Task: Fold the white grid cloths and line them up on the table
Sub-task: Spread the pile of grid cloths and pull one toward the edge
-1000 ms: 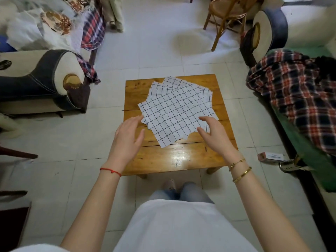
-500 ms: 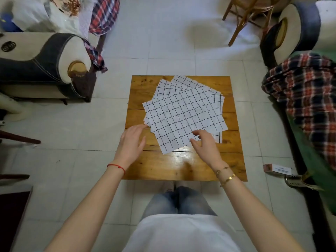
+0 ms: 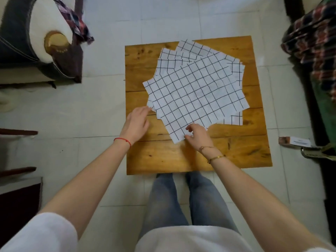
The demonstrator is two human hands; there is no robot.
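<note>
Nearest, the right hand [image 3: 197, 135] sits at the near corner of the top cloth [image 3: 195, 99], thumb and fingers curled and pinching that corner, apparently to peel this one sheet off the rest. The left hand [image 3: 136, 122] lies just left of it on the wooden table [image 3: 236, 153], fingers straight and close together, tips touching the left edge of the pile; judged a steadying contact so the lower sheets do not drag along. Whether it presses on the top cloth or one beneath cannot be told. The pile of white grid cloths [image 3: 170, 59] lies flat and unfolded across the middle and far half of the table, each sheet turned a little from the next, so corners fan out. The near strip of the table is bare wood, likely the working space for folding. No folded cloth is visible; task judged at its start. Beyond the table: tiled floor [image 3: 109, 42], a sofa arm [image 3: 36, 42] far left.
</note>
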